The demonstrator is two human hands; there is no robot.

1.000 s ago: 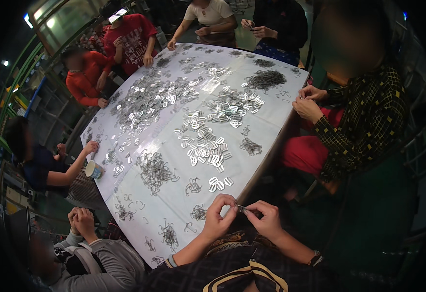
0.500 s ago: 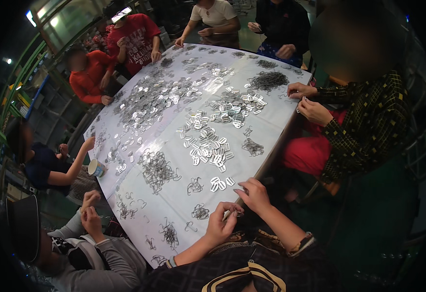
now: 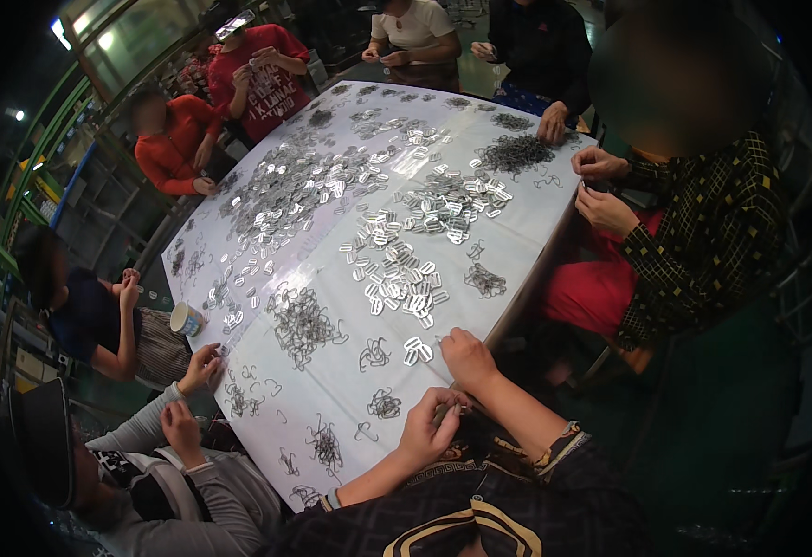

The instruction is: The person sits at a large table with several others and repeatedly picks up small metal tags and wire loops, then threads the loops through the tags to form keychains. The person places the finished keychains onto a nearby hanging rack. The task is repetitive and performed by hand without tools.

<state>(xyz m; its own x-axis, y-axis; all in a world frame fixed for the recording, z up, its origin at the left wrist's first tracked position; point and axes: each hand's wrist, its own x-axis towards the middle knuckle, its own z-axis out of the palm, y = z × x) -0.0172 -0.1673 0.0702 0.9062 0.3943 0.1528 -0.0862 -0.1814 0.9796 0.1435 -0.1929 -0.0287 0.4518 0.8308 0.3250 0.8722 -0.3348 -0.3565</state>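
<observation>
My left hand point(image 3: 429, 427) is held at the table's near edge, its fingers curled and pinched together. Whatever sits between those fingertips is too small to make out. My right hand point(image 3: 469, 360) reaches over the table edge with its fingers bent down beside a little group of flat silver slotted pieces point(image 3: 416, 351). A pale sliver shows at its fingertips, mostly hidden by the hand. Left of it lies a small cluster of thin bent wire hooks point(image 3: 374, 354). Another clump of wire hooks point(image 3: 385, 403) is just left of my left hand.
The white-covered table point(image 3: 332, 418) carries a large spread of silver slotted pieces point(image 3: 406, 274) and several heaps of wire hooks point(image 3: 304, 325). A paper cup point(image 3: 184, 319) stands at the left edge. Several people sit or stand around, including one in a patterned sleeve point(image 3: 703, 213) at right.
My right hand has moved forward and left to the small group of silver pieces, covering its right-hand piece. My left hand has barely shifted. At lower left, a grey-sleeved person has reached onto the table.
</observation>
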